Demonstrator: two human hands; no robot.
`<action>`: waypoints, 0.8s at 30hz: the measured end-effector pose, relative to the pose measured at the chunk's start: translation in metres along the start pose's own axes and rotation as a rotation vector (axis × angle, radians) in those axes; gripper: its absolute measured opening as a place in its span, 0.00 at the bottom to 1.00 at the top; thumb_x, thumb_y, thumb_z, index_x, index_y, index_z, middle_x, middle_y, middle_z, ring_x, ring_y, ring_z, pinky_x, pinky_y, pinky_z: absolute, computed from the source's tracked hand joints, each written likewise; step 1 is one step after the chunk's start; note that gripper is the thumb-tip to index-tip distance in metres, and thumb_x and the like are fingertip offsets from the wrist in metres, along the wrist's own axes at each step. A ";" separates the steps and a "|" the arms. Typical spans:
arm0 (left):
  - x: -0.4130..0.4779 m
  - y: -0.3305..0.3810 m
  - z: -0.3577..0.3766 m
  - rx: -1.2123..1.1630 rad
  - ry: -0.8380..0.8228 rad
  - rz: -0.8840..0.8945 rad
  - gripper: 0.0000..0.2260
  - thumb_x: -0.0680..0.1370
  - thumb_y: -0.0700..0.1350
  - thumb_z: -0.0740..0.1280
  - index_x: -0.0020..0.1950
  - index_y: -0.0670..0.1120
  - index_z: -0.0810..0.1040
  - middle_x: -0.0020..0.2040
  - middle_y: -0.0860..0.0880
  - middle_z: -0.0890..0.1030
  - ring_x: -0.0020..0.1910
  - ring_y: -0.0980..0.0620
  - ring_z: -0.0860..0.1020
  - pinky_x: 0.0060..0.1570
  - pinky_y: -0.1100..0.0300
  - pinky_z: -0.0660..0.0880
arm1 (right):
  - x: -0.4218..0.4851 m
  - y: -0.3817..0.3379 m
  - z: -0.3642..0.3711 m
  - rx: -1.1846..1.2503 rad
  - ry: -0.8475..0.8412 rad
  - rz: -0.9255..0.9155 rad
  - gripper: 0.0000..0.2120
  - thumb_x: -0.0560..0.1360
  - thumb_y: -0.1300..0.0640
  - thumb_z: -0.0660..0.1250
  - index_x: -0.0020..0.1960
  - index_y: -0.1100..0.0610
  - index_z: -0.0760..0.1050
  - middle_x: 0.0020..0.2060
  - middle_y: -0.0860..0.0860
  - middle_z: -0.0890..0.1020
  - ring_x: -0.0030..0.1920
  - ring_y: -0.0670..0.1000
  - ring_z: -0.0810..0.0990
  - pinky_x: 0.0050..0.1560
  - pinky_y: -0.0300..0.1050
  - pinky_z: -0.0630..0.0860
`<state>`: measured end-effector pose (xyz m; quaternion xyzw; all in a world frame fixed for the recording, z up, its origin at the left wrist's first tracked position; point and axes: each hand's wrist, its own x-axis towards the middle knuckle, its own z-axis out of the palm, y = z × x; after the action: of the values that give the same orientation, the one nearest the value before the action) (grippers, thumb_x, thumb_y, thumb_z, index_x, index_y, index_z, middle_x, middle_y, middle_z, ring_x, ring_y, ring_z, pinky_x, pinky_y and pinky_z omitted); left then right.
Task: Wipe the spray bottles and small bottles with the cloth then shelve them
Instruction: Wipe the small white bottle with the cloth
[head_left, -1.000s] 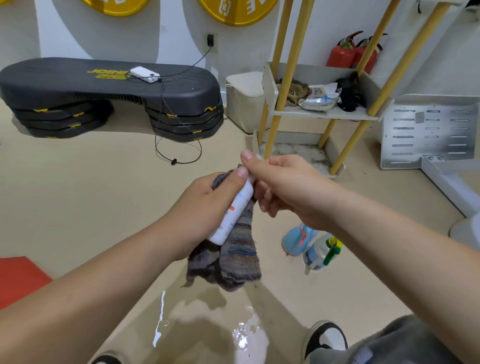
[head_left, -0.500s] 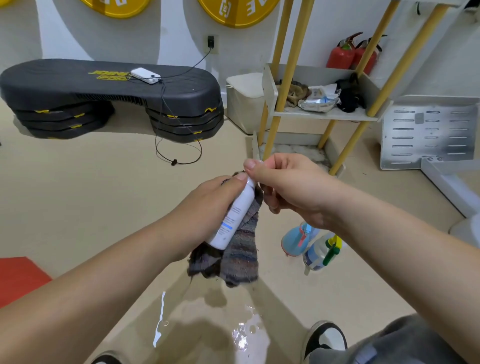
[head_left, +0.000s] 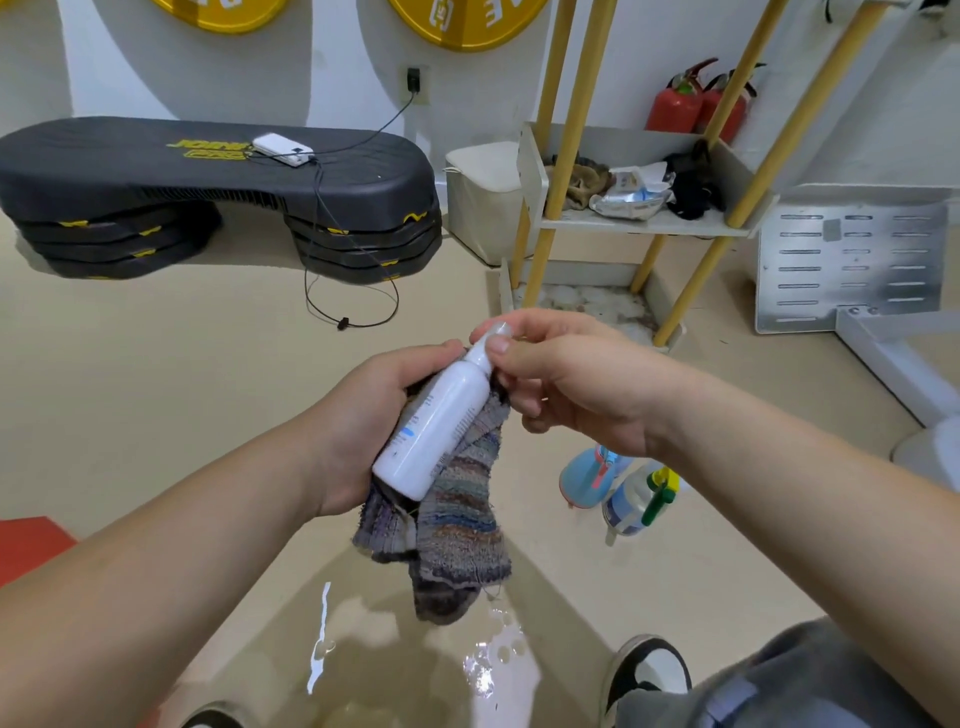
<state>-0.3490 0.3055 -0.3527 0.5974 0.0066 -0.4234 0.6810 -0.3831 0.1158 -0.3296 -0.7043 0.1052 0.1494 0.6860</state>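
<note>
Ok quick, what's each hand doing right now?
Left hand: closed, gripping the striped cloth with the white bottle lying in it.
Right hand: closed, pinching the top of that bottle.

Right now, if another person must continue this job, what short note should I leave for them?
Left hand: grips the striped cloth and, against it, the body of the small white bottle.
Right hand: pinches the bottle's top.
Things: the blue spray bottle and clear spray bottle are on the floor below the right forearm; the shelf stands beyond.
Done: no bottle shows on the shelf.
Left: finish this bottle, wipe both spray bottles, shelve all three.
</note>
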 end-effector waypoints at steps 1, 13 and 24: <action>0.002 -0.002 0.001 0.051 0.039 0.046 0.20 0.78 0.58 0.67 0.53 0.41 0.85 0.45 0.40 0.84 0.42 0.41 0.81 0.51 0.49 0.76 | 0.000 0.000 0.001 -0.025 0.046 -0.009 0.04 0.82 0.56 0.69 0.50 0.56 0.77 0.32 0.51 0.74 0.28 0.48 0.69 0.30 0.43 0.66; 0.001 0.001 0.000 -0.024 -0.049 -0.035 0.21 0.82 0.58 0.62 0.59 0.42 0.84 0.49 0.42 0.85 0.44 0.44 0.82 0.51 0.50 0.75 | 0.002 -0.001 0.000 -0.003 0.010 0.004 0.03 0.83 0.58 0.66 0.52 0.57 0.77 0.34 0.53 0.73 0.29 0.50 0.69 0.30 0.42 0.65; 0.000 -0.001 0.006 0.025 0.018 0.025 0.21 0.83 0.58 0.62 0.62 0.43 0.83 0.50 0.44 0.84 0.47 0.46 0.82 0.47 0.55 0.80 | 0.004 -0.003 -0.002 0.044 0.046 0.010 0.07 0.83 0.54 0.66 0.57 0.57 0.76 0.35 0.52 0.73 0.29 0.49 0.70 0.30 0.43 0.66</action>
<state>-0.3523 0.3009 -0.3515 0.6098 0.0002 -0.4095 0.6785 -0.3786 0.1144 -0.3285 -0.6918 0.1274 0.1343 0.6980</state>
